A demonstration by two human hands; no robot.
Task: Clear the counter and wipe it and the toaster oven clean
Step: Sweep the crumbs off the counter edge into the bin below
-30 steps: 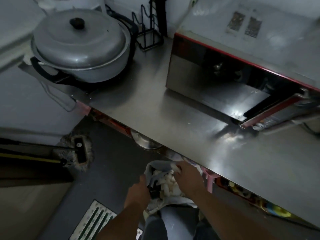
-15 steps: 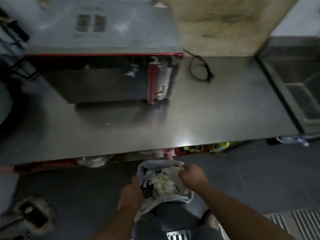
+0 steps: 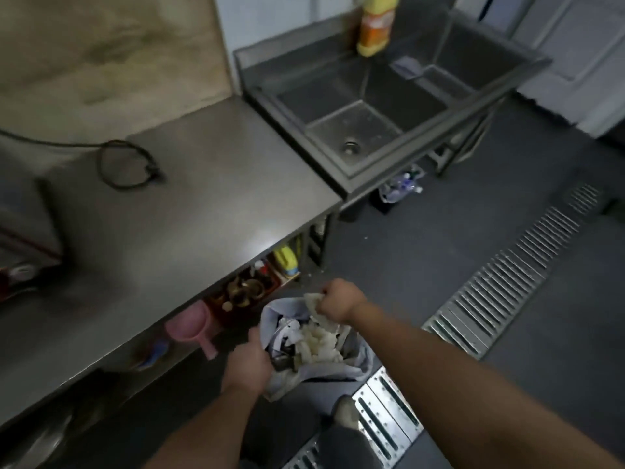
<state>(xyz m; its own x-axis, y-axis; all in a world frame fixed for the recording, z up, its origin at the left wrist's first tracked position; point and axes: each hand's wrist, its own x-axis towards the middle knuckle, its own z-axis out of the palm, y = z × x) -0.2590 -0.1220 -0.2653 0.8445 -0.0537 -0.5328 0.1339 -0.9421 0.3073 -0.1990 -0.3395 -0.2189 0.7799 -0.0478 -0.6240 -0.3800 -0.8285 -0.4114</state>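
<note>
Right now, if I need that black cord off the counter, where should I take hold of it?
Probably pinch the coiled loop of the black cord from above, at its near edge. It lies flat on the steel counter with bare metal around it; its tail runs left out of view, maybe still attached.

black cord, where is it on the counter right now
In the head view the black cord lies coiled on the left rear of the counter, between the toaster oven and the sink.
</note>
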